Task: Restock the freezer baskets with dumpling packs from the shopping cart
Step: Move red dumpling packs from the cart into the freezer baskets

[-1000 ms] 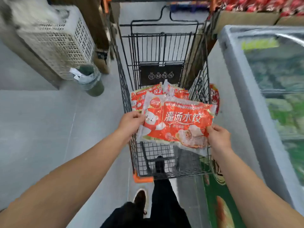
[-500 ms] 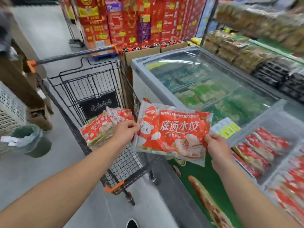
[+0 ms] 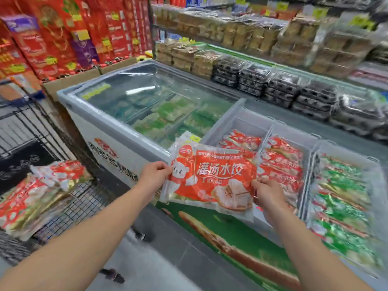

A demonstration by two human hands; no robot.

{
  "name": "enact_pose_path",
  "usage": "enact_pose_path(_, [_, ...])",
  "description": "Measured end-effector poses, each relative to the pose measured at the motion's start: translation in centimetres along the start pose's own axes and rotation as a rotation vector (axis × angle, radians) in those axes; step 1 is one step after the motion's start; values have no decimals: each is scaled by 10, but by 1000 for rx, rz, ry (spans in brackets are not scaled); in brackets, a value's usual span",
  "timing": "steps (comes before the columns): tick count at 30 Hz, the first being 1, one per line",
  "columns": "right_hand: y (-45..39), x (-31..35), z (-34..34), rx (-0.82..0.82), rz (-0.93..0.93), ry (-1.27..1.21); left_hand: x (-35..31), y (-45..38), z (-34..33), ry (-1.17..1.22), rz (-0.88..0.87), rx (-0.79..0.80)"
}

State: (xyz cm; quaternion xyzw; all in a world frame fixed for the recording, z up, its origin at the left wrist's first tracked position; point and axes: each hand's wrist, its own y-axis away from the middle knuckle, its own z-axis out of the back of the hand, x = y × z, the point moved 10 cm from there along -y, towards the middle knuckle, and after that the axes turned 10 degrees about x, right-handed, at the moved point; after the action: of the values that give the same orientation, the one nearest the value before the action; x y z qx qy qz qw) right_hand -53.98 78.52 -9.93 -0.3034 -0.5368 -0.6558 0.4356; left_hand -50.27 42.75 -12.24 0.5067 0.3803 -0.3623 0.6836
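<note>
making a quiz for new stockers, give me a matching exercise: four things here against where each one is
Things:
1. held dumpling pack
2. green packs
3. spare red packs
4. glass lid

Places:
A. in the shopping cart
B. far-right freezer basket
C. over the freezer's left half
D. between left hand and right hand

Pairs: 1-D, 2-B, 3-A, 4-C
</note>
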Motion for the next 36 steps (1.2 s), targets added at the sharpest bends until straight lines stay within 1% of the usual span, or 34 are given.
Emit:
enact_pose_path(2, [-11, -12, 32, 6, -14, -19, -6, -9, -39, 6, 4, 40])
enact_pose_path(5, [-22, -23, 69, 19, -13, -17, -18, -22, -86, 38, 8, 26])
enact_pose_path(9, [-41, -36, 111, -30, -12, 10, -29, -43, -145, 32, 30, 64])
enact_pose_path(13, [-70, -47, 136, -57, -26, 36, -29, -74, -179, -5, 53, 83])
enact_pose_path(16, [-95, -60, 141, -74, -66, 42, -30, -102, -202, -57, 75, 104])
enact_pose_path(20, [-140, -78, 130, -97, -141, 120, -27, -151, -234, -174, 99, 187])
enact_pose_path(24, [-188, -76, 107, -140, -179, 177, -21, -206, -246, -257, 145, 264])
enact_pose_path(27, [-225, -70, 74, -95, -205, 212, -23, -243, -244, -309, 158, 279])
enact_pose_path(30, [-260, -72, 38, -40, -265, 216, -17, -272, -241, -376, 176, 262])
enact_pose_path(32, [-276, -74, 15, 25, -305, 218, -10, -285, -239, -429, 185, 233])
enact_pose_path(34, [-289, -85, -7, 92, -363, 153, -2, -298, -243, -476, 191, 233])
enact_pose_path(36, [-298, -96, -23, 123, -399, 89, 9, -307, -246, -501, 219, 260])
